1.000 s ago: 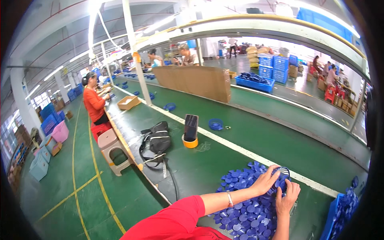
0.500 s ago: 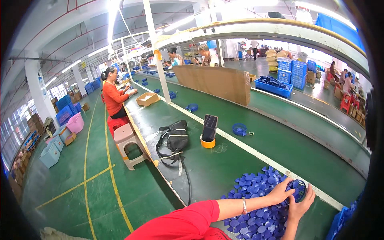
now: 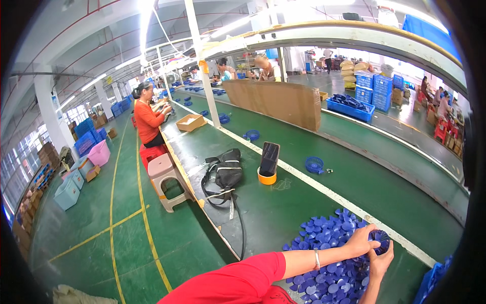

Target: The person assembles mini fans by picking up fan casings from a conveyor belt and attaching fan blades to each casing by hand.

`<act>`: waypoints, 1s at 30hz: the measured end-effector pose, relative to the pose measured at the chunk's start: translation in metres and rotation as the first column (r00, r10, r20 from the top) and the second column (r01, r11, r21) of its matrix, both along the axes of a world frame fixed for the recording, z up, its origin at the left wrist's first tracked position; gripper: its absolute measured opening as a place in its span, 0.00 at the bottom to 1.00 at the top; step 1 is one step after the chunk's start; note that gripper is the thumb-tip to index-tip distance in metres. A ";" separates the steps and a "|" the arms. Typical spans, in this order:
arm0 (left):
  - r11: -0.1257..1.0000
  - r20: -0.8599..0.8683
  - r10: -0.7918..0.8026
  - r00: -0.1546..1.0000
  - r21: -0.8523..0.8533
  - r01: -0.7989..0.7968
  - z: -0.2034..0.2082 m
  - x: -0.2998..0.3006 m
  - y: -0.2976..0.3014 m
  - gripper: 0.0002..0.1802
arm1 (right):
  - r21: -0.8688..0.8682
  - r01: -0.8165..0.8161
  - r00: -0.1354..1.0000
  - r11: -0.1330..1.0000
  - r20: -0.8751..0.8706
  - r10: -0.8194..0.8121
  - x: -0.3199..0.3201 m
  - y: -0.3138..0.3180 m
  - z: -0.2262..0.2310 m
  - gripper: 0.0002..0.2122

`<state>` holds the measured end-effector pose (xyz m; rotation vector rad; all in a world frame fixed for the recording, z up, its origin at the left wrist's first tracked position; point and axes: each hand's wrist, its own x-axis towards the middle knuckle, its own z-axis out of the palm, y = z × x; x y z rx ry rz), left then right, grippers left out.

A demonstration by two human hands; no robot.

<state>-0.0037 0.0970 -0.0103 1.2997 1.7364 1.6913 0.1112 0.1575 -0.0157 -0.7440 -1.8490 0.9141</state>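
My left hand (image 3: pixel 361 241) and my right hand (image 3: pixel 379 262) close together around a dark blue, round, slatted fan housing (image 3: pixel 381 241) at the lower right. My left fingers grip its near-left rim, and my right thumb and fingers hold its lower right side. Whether anything small is pinched with it I cannot make out. Beneath my left forearm and beside both hands spreads a loose pile of small blue fan blades (image 3: pixel 324 234) on the green worktop.
A phone (image 3: pixel 269 158) leans in an orange tape roll (image 3: pixel 267 177), beside a black bag (image 3: pixel 228 172). Another blue fan housing (image 3: pixel 314 164) sits on the green belt (image 3: pixel 349 177). A blue crate (image 3: pixel 428 281) stands at far right. A seated co-worker in orange (image 3: pixel 147 120) works farther up.
The view has shifted slightly. The fan housing has tilted in my hands, and my right fingers have drawn in closer around it.
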 end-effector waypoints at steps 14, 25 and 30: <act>0.713 -0.269 0.678 0.684 0.017 -0.701 -0.063 -0.174 -0.109 0.08 | -0.503 0.060 0.936 0.862 -0.271 -0.223 0.061 0.137 -0.124 0.14; 0.736 -0.395 0.596 0.698 -0.079 -0.673 -0.075 -0.183 -0.125 0.06 | -0.139 -0.174 0.973 0.975 0.127 0.192 0.034 0.071 -0.068 0.12; 0.724 -0.395 0.620 0.678 -0.044 -0.688 -0.082 -0.182 -0.138 0.06 | -0.033 -0.060 0.971 0.998 0.230 0.066 0.030 0.059 -0.061 0.07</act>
